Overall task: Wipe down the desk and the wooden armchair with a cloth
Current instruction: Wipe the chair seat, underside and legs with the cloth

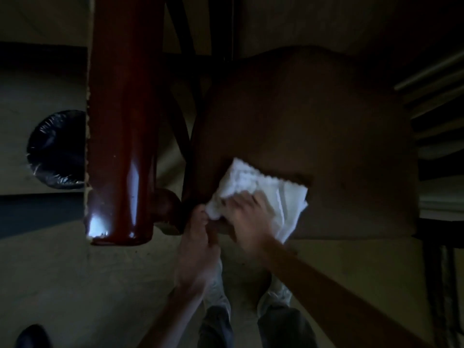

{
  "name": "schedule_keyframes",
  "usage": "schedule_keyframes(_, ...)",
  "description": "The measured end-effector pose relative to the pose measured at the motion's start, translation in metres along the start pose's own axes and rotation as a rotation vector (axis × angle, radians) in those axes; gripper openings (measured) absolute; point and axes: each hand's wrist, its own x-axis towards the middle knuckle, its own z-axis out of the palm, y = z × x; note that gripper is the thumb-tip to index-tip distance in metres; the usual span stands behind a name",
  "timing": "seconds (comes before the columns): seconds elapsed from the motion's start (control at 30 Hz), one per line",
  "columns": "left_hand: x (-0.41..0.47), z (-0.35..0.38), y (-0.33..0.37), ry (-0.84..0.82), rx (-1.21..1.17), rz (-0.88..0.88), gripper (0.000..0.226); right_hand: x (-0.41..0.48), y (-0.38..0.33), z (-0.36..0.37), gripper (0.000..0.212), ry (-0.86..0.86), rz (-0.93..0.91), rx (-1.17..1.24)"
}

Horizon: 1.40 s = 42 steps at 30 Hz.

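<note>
Dim view, looking down. A white cloth [253, 187] lies at lower centre on the wooden armchair [313, 116], near the seat's front corner. The right hand [251, 217] presses it, fingers flat and spread. The left hand [198, 237] grips that corner, fingers curled.

Both forearms are bare, from the lower edge up to the left hand [198, 249] and the right hand [248, 217]. Dark grey trouser legs [216, 327] end over pale, crinkled footwear [273, 300], shoes or covers, too dim to tell.
</note>
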Motion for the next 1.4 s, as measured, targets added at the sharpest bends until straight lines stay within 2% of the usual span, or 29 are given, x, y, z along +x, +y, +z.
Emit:
schedule_keyframes(0.1,0.002,-0.009,0.014,-0.040,0.007,-0.053,0.047,-0.063,0.001,0.019,0.033,-0.272,0.155,0.228)
schedule_keyframes(0.17,-0.002,-0.014,0.022,-0.046,0.016,-0.028,0.047,-0.107,0.001,0.033,0.030,-0.402,0.090,0.119)
schedule_keyframes(0.23,0.003,-0.017,0.030,-0.044,0.027,0.032,0.044,-0.130,0.000,0.032,0.015,-0.401,0.042,0.026)
schedule_keyframes(0.27,0.008,-0.017,0.031,-0.037,0.036,0.044,0.044,-0.134,0.006,0.034,0.015,-0.366,0.019,-0.009)
schedule_keyframes(0.33,0.013,-0.013,0.037,-0.047,0.048,0.019,0.044,-0.130,0.012,0.025,0.030,-0.410,0.024,0.034)
schedule_keyframes(0.37,0.012,-0.011,0.041,-0.054,0.045,0.015,0.043,-0.127,0.020,0.020,0.033,-0.393,0.070,0.065)
schedule_keyframes(0.5,0.002,-0.007,0.063,-0.087,0.097,0.109,0.042,-0.110,0.050,-0.036,0.032,-0.095,0.303,0.318)
schedule_keyframes(0.6,-0.006,0.000,0.083,-0.104,0.132,0.145,0.042,-0.122,0.076,-0.082,0.026,-0.008,0.497,0.702)
schedule_keyframes(0.67,-0.013,0.007,0.101,-0.111,0.173,0.182,0.042,-0.137,0.097,-0.108,0.026,0.066,0.606,0.846)
schedule_keyframes(0.8,-0.028,0.026,0.137,-0.201,0.192,0.215,0.043,-0.180,0.146,-0.149,0.031,0.276,0.746,0.880)
schedule_keyframes(0.97,-0.048,0.071,0.171,-0.248,0.161,0.224,0.041,-0.229,0.215,-0.181,0.034,0.408,0.861,0.926)
schedule_keyframes(1.07,-0.073,0.095,0.192,-0.329,0.017,0.158,0.033,-0.251,0.241,-0.195,0.034,0.424,0.886,1.203)
schedule_keyframes(1.17,-0.099,0.118,0.234,-0.425,-0.354,-0.050,0.024,-0.263,0.255,-0.209,0.039,0.313,0.852,1.621)
schedule_keyframes(1.27,-0.119,0.127,0.266,-0.546,-0.564,-0.266,0.047,-0.269,0.259,-0.218,0.040,0.189,0.785,1.759)
schedule_keyframes(1.33,-0.137,0.120,0.272,-0.618,-0.658,-0.293,0.062,-0.272,0.257,-0.220,0.036,0.125,0.719,1.801)
schedule_keyframes(1.4,-0.145,0.113,0.270,-0.586,-0.663,-0.317,0.066,-0.275,0.253,-0.221,0.044,0.049,0.659,1.821)
